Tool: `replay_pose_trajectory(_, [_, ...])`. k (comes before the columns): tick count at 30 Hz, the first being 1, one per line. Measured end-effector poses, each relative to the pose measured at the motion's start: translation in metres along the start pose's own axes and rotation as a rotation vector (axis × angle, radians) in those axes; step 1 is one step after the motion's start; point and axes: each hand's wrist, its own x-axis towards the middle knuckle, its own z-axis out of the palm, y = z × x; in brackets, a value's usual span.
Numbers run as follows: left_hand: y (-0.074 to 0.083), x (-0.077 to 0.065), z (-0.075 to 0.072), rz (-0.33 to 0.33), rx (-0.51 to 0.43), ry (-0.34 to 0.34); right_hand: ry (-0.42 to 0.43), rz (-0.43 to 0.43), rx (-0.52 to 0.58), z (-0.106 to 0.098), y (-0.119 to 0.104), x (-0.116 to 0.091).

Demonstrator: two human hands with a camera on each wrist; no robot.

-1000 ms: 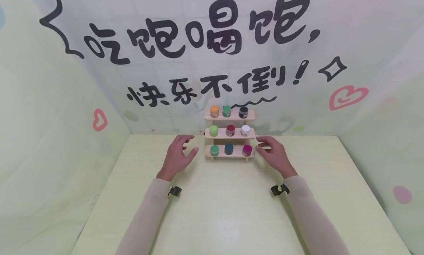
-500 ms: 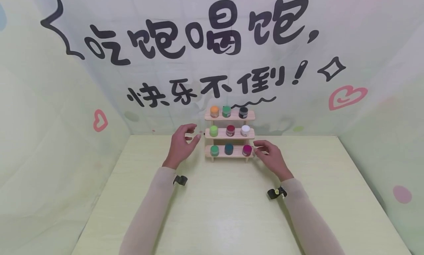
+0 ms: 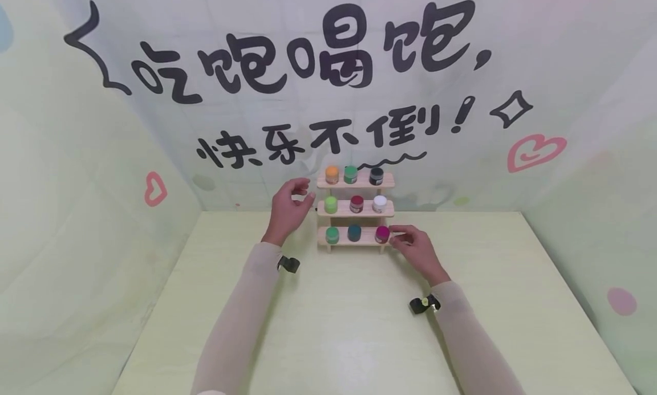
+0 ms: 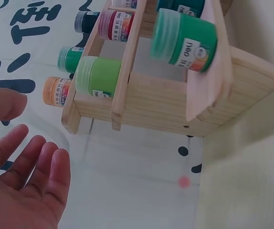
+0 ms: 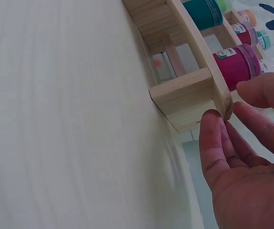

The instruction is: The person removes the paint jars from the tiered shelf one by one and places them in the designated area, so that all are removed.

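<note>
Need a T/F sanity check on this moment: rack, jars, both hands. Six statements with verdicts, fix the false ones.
1. The rack has three tiers, each bearing three jars. True.

2. The left hand is beside the rack and holds no jar. True.

3. The white jar stands on the top tier. False: it is on the middle tier.

4. The right hand is beside the magenta jar. True.

5. The magenta jar is held up off the rack. False: it stands on the bottom tier.

6. In the head view, the right hand appears higher than the left. False: the left hand appears higher.
</note>
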Motion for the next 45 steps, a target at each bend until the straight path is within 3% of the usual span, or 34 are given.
replay_pose_trajectory(8, [0.007, 0.015, 0.010, 0.006, -0.017, 0.008, -0.001, 0.032, 0.030, 0.003, 0.007, 0.000])
replay_pose_trajectory(16, [0.009, 0.027, 0.016, -0.008, -0.031, 0.015, -0.039, 0.085, 0.175, 0.011, 0.008, 0.000])
replay_pose_trajectory(22, [0.011, 0.033, 0.019, 0.010, -0.035, 0.017, 0.047, 0.066, 0.119, 0.021, 0.008, -0.005])
replay_pose_trajectory(30, [0.013, 0.039, 0.027, 0.005, -0.038, 0.012, 0.153, 0.089, 0.129, 0.033, 0.003, -0.011])
replay_pose_trajectory(45, [0.011, 0.045, 0.036, -0.061, -0.023, -0.064, 0.171, 0.116, 0.150, 0.035, 0.001, -0.010])
